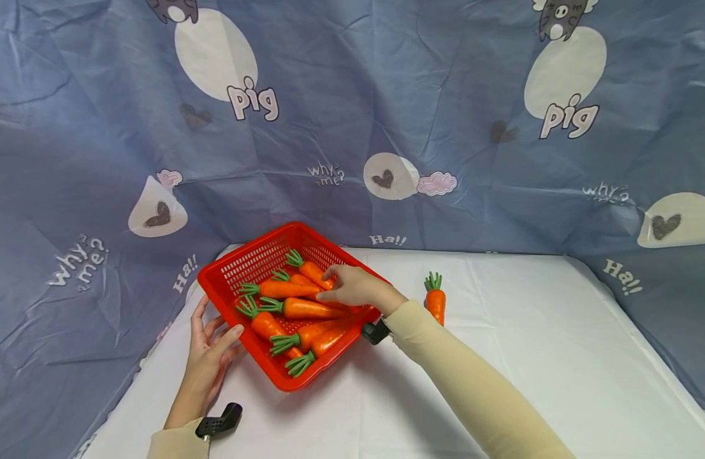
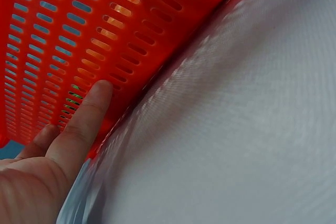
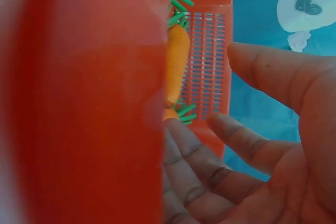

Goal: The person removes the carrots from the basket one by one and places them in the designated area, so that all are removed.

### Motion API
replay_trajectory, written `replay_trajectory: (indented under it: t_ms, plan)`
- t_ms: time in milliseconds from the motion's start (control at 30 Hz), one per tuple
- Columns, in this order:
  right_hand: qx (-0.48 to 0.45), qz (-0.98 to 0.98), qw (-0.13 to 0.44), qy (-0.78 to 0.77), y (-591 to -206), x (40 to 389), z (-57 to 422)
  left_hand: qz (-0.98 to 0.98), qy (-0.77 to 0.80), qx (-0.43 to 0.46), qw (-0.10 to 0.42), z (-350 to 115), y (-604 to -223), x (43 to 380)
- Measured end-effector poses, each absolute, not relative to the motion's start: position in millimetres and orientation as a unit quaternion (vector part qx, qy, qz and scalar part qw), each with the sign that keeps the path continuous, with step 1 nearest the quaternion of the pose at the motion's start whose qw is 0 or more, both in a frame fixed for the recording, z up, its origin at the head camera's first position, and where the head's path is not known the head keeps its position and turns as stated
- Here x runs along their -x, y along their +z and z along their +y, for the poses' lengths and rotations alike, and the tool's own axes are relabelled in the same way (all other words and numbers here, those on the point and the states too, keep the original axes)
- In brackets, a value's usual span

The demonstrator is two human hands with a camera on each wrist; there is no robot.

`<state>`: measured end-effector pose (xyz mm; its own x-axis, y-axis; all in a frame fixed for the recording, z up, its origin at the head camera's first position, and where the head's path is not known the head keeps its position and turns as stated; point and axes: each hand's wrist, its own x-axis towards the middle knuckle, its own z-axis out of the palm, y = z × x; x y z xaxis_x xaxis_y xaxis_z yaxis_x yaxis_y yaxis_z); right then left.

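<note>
A red plastic basket (image 1: 262, 361) with slotted walls holds several orange carrots (image 1: 306, 309) with green tops. My left hand (image 1: 203, 363) is at the basket's near left side; in the left wrist view, an extended finger (image 2: 86, 116) touches the slotted wall from outside. My right hand (image 1: 355, 287) reaches over the far right rim into the basket, fingertips close to the carrots. The right wrist view shows its fingers spread, with no carrot between thumb and fingers and a carrot (image 3: 177, 64) beyond them. The basket's blurred rim hides part of that view.
One more carrot (image 1: 435, 303) lies on the white tablecloth (image 1: 547, 344) to the right of the basket, partly behind my right sleeve. Behind the table hangs a blue printed curtain (image 1: 329, 127). Each wrist wears a black camera.
</note>
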<state>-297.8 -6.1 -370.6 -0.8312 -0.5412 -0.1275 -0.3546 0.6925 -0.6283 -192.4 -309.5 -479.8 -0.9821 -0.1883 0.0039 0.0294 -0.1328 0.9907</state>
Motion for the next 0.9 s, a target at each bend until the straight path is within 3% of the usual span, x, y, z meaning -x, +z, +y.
replay_trajectory:
  t_ms: [433,900]
  plan:
    - [0.241,0.895,0.19,-0.325,-369,307,-15,-0.658,-0.747,-0.067,0.07,-311,-480,193]
    - [0.244,0.902,0.19,-0.301,-364,318,-25,-0.654,-0.75,-0.06,0.072,-310,-480,192]
